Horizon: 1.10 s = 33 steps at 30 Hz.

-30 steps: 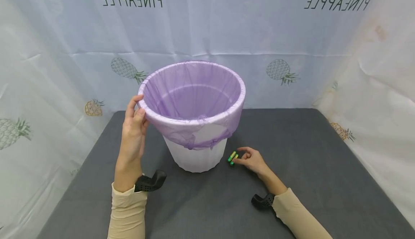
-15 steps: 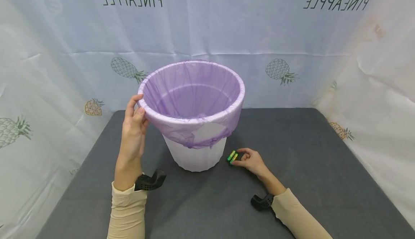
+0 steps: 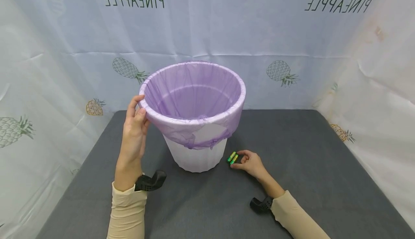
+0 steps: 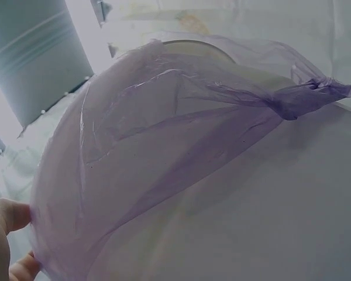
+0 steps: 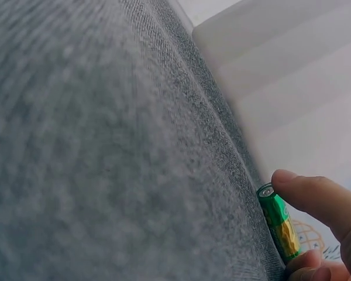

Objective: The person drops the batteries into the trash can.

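A white bin [image 3: 194, 159] stands on the dark table, lined with a thin purple bag [image 3: 172, 131] folded down over its rim. My left hand [image 3: 132, 131] holds the bin's rim on the left side, through the bag, with forefinger on top and thumb just below. Two green-and-yellow batteries lie side by side at the right of the bin's base. My right hand [image 3: 253, 164] pinches the nearer battery [image 3: 234, 159] end to end between thumb and forefinger. Beside it lies the other battery [image 3: 231, 156]. In the right wrist view, the thumb rests on one end of the pinched battery [image 5: 279, 222].
A dark grey cloth covers the table [image 3: 311, 167]. Behind it hangs a pale curtain [image 3: 217, 23] with printed pineapples, and similar sheets flank both sides. Black wrist mounts [image 3: 150, 181] sit on both forearms.
The right forefinger has come down to the far end of the nearer battery, and the thumb has shifted to its near end. The left hand and the bin stay as they were.
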Available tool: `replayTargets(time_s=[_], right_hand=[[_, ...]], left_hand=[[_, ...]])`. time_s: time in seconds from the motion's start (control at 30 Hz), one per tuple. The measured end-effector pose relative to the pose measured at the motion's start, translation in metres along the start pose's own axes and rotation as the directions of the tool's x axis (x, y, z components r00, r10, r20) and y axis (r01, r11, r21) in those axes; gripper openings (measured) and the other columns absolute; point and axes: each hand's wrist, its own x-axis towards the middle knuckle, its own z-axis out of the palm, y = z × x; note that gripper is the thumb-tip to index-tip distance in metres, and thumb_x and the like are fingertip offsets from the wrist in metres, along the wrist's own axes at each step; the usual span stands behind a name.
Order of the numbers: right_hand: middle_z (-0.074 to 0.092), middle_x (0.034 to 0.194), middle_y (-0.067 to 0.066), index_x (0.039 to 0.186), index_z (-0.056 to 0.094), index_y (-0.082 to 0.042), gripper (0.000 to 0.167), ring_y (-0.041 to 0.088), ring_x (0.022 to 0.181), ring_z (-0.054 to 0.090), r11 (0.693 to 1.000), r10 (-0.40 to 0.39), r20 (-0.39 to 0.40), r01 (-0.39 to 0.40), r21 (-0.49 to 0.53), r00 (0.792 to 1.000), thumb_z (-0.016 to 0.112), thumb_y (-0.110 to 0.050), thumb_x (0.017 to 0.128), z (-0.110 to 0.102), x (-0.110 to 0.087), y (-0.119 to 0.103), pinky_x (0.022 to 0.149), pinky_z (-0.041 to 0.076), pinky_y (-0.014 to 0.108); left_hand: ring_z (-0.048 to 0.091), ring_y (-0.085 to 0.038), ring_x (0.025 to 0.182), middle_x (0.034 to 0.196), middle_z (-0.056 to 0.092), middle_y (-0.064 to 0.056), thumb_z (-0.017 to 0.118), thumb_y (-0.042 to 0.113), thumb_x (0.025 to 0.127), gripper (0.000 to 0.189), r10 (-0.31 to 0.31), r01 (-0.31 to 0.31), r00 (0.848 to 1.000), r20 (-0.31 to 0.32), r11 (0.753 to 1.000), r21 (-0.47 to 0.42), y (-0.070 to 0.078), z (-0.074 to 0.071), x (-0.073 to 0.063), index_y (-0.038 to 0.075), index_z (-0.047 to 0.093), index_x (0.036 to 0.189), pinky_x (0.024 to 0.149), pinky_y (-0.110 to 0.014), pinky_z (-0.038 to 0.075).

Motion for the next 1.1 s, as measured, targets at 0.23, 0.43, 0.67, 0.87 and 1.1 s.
replayTargets(time_s=[0.23,0.43,0.67,0.87,1.1], right_hand=[[0.047,0.060,-0.003,0.115,0.063,0.001,0.058,0.008,0.052,0.041,0.992,-0.025,-0.076,0.016,-0.125,0.997,0.087,-0.022,0.068,0.005,0.003,-0.001,0.053,0.037,0.022],[0.048,0.060,-0.003,0.113,0.064,0.000,0.054,0.010,0.053,0.041,0.985,-0.019,-0.115,-0.001,-0.170,0.993,0.086,-0.021,0.069,0.007,0.004,-0.002,0.053,0.036,0.023],[0.046,0.062,-0.003,0.110,0.064,0.004,0.049,0.007,0.053,0.040,0.997,-0.008,-0.096,0.001,-0.080,0.995,0.085,-0.015,0.069,0.003,0.003,-0.003,0.053,0.036,0.020],[0.046,0.061,-0.004,0.111,0.063,0.006,0.048,0.005,0.053,0.039,1.000,0.001,-0.061,-0.001,0.011,0.998,0.083,-0.011,0.071,0.000,0.000,-0.001,0.052,0.036,0.019],[0.047,0.063,-0.005,0.114,0.062,0.009,0.050,0.001,0.052,0.040,0.996,-0.044,-0.023,0.045,0.071,0.999,0.082,-0.011,0.073,-0.008,-0.003,-0.003,0.050,0.035,0.017]], left_hand=[[0.054,-0.003,0.094,0.112,0.050,-0.001,0.042,0.017,0.100,0.031,0.017,-0.017,1.000,0.018,0.999,-0.028,0.001,0.000,0.001,0.019,0.041,0.132,0.091,-0.017,0.045],[0.054,-0.003,0.095,0.114,0.048,-0.002,0.043,0.017,0.100,0.032,0.024,-0.023,1.000,0.015,0.999,-0.037,0.003,0.000,0.001,0.019,0.041,0.131,0.092,-0.017,0.045],[0.054,-0.003,0.096,0.115,0.049,-0.001,0.044,0.018,0.100,0.030,0.022,-0.022,1.000,0.004,0.999,-0.033,0.002,0.001,0.000,0.020,0.042,0.130,0.092,-0.017,0.044],[0.053,-0.004,0.098,0.116,0.050,0.000,0.044,0.018,0.100,0.029,0.016,-0.016,1.000,0.008,1.000,-0.020,0.000,0.002,-0.001,0.021,0.043,0.129,0.093,-0.017,0.043],[0.053,-0.005,0.098,0.116,0.050,0.000,0.043,0.018,0.101,0.029,0.031,-0.031,0.999,0.016,0.999,-0.023,0.001,0.002,-0.001,0.020,0.041,0.129,0.092,-0.017,0.044]])
